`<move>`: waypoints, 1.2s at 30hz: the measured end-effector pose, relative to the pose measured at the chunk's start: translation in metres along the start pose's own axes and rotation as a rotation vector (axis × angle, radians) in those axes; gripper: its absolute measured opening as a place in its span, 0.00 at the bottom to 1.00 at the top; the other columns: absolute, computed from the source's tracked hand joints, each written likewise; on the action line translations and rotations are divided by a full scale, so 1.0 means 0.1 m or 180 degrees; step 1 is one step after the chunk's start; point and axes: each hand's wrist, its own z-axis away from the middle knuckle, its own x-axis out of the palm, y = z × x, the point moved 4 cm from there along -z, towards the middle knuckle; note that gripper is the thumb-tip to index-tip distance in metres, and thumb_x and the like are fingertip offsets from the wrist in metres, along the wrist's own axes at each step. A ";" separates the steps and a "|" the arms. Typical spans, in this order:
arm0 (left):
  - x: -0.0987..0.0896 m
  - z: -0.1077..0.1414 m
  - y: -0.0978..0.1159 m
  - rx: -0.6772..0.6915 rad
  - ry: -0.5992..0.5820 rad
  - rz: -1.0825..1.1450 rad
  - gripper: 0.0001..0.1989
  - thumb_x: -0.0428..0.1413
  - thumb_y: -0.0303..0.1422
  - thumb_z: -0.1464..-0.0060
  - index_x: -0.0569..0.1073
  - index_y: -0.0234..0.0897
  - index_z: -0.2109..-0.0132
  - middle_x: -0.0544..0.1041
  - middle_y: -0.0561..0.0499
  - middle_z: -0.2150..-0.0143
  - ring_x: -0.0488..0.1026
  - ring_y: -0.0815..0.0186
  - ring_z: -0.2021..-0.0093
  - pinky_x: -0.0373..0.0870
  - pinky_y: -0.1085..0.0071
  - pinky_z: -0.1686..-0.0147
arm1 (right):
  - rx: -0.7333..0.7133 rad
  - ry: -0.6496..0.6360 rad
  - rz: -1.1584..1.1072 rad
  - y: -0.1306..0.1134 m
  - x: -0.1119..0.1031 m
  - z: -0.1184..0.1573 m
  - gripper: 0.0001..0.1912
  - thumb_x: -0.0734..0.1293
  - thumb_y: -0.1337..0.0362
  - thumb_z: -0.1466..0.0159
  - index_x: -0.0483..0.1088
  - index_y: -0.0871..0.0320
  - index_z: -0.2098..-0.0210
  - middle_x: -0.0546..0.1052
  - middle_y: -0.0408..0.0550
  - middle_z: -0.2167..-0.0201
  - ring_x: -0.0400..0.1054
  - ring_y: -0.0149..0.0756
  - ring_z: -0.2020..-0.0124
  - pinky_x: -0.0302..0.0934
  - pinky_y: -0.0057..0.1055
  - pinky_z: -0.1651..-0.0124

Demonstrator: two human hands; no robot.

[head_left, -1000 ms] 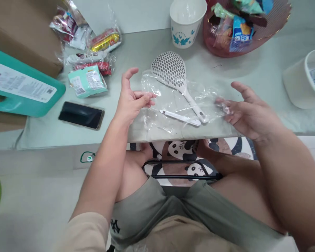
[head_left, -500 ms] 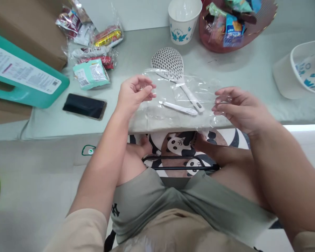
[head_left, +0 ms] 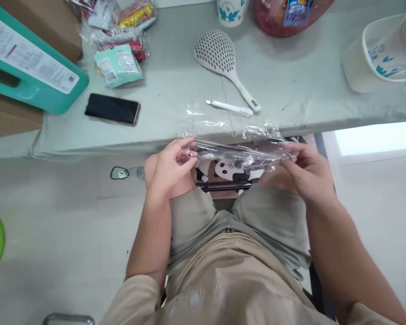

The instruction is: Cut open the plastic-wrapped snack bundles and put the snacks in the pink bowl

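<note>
A clear plastic film stretches between my two hands at the table's front edge, above my lap. My left hand pinches its left end between thumb and fingers. At the other end, my right hand grips the gathered film. Just beyond the film on the table lies a white craft knife with a short blade showing at its left tip. Behind it rests a light grey slotted skimmer, its handle slanting toward me.
A phone lies left on the cloth-covered table, near snack packets and a teal container. At the back are a paper cup and a red bowl. A white bin stands right.
Both hands have drawn the film back toward my body, off the skimmer and craft knife, to the table edge. The view has tilted down, and the film is pulled into a narrower strip.
</note>
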 end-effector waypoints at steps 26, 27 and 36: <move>-0.04 0.17 0.28 0.1040 0.0528 -0.1103 0.04 0.64 0.25 0.49 0.80 0.40 0.68 0.73 0.47 0.56 0.75 0.62 0.53 0.76 0.65 0.55 | -0.0214 -0.0383 0.0369 0.16 0.02 0.13 0.15 0.73 0.59 0.40 0.78 0.51 0.53 0.77 0.46 0.68 0.73 0.37 0.68 0.69 0.36 0.67; -0.03 0.18 0.26 0.1050 0.0534 -0.1172 0.04 0.64 0.26 0.49 0.79 0.39 0.70 0.73 0.44 0.49 0.74 0.58 0.45 0.76 0.61 0.49 | -0.0333 -0.0332 0.0561 0.16 0.01 0.13 0.12 0.73 0.58 0.40 0.79 0.51 0.57 0.76 0.47 0.68 0.73 0.39 0.66 0.69 0.37 0.66; -0.11 0.20 0.44 0.1442 -0.0176 -0.0538 0.10 0.62 0.34 0.43 0.71 0.40 0.69 0.81 0.44 0.40 0.65 0.48 0.27 0.57 0.41 0.27 | -0.1288 -0.0161 0.0405 -0.06 -0.12 0.25 0.11 0.73 0.62 0.39 0.69 0.54 0.74 0.75 0.54 0.47 0.66 0.55 0.35 0.59 0.61 0.32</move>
